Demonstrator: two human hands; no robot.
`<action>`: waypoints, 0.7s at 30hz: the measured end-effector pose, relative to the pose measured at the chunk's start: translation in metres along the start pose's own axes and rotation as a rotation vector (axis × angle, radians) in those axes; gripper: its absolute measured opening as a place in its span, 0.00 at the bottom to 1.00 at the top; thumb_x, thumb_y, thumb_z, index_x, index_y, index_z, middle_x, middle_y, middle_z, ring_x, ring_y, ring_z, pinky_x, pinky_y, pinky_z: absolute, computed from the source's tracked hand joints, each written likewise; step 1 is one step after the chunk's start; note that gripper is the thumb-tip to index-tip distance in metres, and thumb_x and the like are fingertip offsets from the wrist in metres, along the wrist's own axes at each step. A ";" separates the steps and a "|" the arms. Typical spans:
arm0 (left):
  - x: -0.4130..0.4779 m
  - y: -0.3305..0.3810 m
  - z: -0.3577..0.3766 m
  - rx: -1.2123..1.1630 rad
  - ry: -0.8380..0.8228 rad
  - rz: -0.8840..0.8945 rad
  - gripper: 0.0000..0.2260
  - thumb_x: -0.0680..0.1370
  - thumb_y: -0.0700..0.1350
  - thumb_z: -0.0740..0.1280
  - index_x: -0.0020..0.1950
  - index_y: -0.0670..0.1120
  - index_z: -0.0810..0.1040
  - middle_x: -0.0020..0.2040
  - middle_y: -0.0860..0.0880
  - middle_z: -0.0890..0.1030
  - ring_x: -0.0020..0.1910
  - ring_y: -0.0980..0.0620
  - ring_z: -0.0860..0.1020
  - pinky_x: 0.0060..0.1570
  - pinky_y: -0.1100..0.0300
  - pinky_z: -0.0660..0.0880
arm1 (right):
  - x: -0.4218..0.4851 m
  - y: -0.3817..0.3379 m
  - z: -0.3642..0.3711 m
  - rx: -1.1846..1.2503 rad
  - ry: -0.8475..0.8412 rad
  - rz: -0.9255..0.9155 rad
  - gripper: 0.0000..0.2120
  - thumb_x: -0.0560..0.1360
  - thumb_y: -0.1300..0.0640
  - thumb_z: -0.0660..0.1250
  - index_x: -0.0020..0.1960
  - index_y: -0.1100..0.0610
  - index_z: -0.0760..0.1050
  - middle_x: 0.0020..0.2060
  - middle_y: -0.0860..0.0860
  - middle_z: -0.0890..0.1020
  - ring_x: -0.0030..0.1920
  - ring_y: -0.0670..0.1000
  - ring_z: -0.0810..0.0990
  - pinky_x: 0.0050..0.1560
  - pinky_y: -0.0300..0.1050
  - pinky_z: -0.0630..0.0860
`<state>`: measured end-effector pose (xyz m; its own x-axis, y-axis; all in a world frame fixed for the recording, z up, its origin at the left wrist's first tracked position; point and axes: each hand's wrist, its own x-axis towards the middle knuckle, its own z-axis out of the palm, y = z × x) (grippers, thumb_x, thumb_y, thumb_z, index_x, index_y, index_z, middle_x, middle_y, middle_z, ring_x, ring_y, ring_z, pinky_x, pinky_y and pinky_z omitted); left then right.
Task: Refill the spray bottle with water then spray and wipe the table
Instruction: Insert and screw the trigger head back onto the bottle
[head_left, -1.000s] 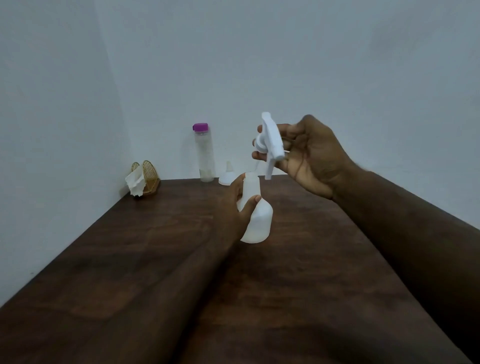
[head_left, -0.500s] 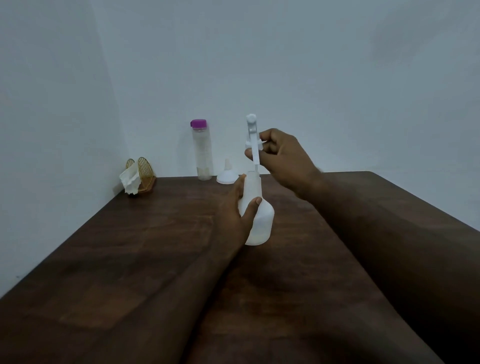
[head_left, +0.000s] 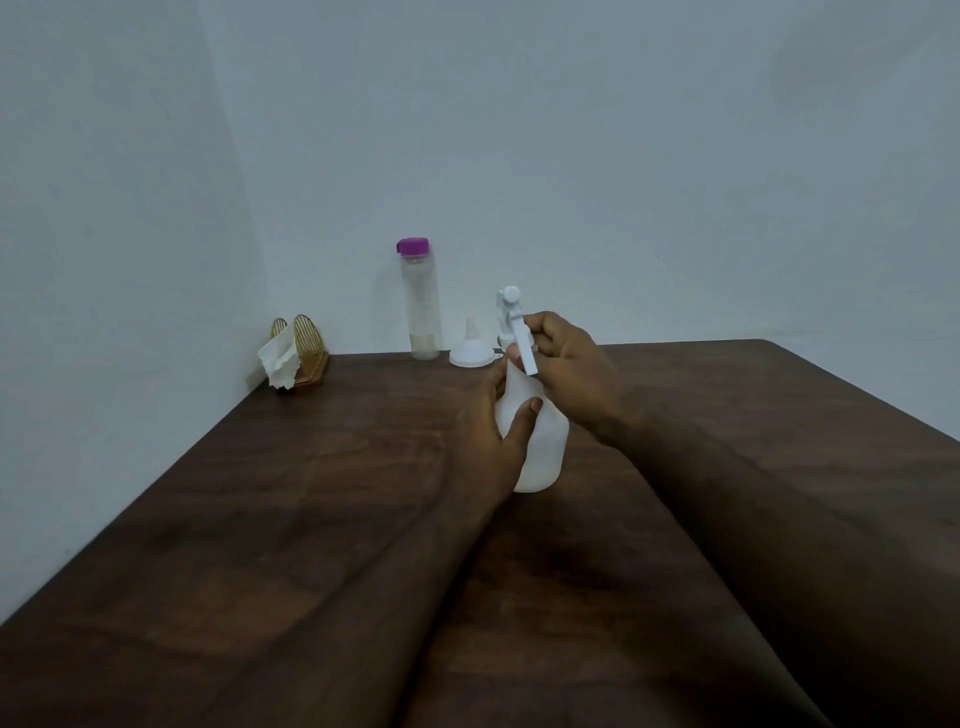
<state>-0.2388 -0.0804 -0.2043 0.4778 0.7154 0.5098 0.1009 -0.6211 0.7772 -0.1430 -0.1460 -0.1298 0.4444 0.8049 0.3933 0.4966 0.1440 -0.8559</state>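
A white spray bottle (head_left: 543, 447) stands upright on the dark wooden table (head_left: 311, 493). My left hand (head_left: 493, 421) wraps around its neck and body. The white spray head (head_left: 511, 322) sits on top of the bottle's neck, and my right hand (head_left: 569, 364) grips it by the collar and trigger. A clear water bottle with a purple cap (head_left: 420, 301) stands at the back by the wall, nearly empty. Next to it a white funnel (head_left: 471, 349) rests upside down on the table.
A gold wire holder with a white tissue (head_left: 288, 356) stands in the back left corner. Walls close the table on the left and back. The table's right edge runs diagonally at the right.
My right hand has brought the spray head down from above and right of the bottle onto its neck. My left hand has kept hold of the bottle.
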 end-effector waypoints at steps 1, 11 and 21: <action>0.000 0.001 0.000 0.014 0.003 -0.008 0.30 0.76 0.60 0.64 0.74 0.48 0.65 0.71 0.48 0.71 0.68 0.51 0.70 0.70 0.52 0.65 | -0.001 0.002 0.001 0.019 0.011 0.002 0.10 0.79 0.54 0.65 0.60 0.54 0.75 0.50 0.51 0.84 0.53 0.52 0.83 0.59 0.58 0.79; 0.003 -0.002 0.000 -0.052 0.061 0.108 0.26 0.74 0.53 0.70 0.69 0.52 0.66 0.63 0.55 0.74 0.59 0.59 0.72 0.64 0.62 0.69 | -0.009 0.018 0.026 0.297 0.215 -0.035 0.09 0.78 0.57 0.69 0.53 0.52 0.70 0.47 0.53 0.85 0.48 0.53 0.85 0.52 0.57 0.81; 0.033 -0.011 0.005 -0.009 0.016 0.156 0.47 0.67 0.77 0.58 0.71 0.41 0.68 0.63 0.47 0.77 0.62 0.55 0.75 0.64 0.58 0.72 | -0.010 0.024 0.030 0.298 0.230 -0.079 0.10 0.81 0.51 0.64 0.61 0.49 0.69 0.45 0.51 0.85 0.49 0.50 0.84 0.54 0.52 0.81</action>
<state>-0.2200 -0.0511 -0.1978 0.4731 0.6152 0.6306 0.0184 -0.7226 0.6910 -0.1578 -0.1327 -0.1646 0.5859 0.6396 0.4976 0.3120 0.3887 -0.8669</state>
